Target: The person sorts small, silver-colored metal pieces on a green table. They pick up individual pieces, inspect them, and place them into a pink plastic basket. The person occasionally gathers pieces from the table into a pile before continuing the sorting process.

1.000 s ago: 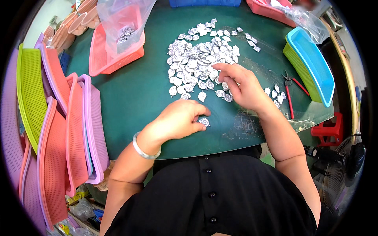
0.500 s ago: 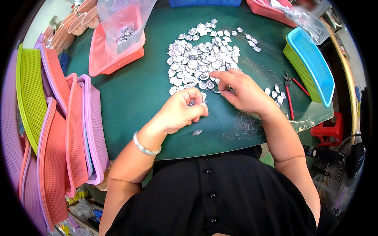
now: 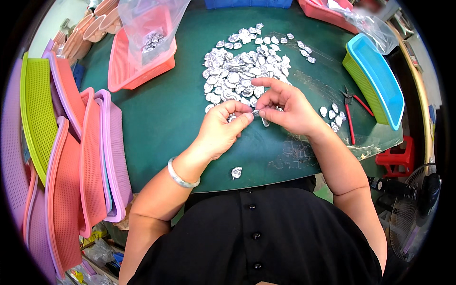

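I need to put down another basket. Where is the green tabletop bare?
Bare: between the pink basket, the silver pieces pile and the left hand. Crowded: around both hands, and by the pliers beside the right hand.

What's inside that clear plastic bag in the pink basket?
The clear plastic bag holds a small heap of silver pieces. The pink basket floor beneath the bag is covered, so anything there is hidden.
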`<state>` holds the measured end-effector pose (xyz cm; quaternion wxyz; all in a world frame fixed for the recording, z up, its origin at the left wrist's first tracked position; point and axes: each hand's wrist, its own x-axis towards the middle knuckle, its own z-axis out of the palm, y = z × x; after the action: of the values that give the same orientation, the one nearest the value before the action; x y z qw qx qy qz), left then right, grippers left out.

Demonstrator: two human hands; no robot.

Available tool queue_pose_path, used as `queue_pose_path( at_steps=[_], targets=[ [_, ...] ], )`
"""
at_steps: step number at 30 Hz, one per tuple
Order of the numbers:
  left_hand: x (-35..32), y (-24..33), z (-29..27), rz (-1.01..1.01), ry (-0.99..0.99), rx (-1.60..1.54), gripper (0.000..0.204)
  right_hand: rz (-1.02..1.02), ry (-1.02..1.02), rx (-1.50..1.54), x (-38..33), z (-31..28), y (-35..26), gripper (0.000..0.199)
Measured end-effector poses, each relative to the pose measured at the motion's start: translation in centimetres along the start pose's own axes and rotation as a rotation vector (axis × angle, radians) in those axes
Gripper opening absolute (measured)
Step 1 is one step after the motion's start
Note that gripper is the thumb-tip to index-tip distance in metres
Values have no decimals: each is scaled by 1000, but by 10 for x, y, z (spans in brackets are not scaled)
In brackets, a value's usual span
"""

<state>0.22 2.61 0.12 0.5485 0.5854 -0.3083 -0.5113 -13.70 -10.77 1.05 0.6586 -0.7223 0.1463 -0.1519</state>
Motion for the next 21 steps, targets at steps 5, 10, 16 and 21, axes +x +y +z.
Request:
queue_pose_path(
  at_steps=[5,10,16,21],
  targets=[
    [2,0,0,-57,61,-42,10,-33,-4,-9,0,2,4,52],
    [3,3,-5,-123,70,-210,10,-10,-4,10,-1,2,-1,52],
    [4,2,-6,-129,47,-275,10,45,-23,109,-1,2,-3,49],
    [3,3,-6,-145,35,-283,10,79,-53,129,-1,1,-4,49]
  ],
)
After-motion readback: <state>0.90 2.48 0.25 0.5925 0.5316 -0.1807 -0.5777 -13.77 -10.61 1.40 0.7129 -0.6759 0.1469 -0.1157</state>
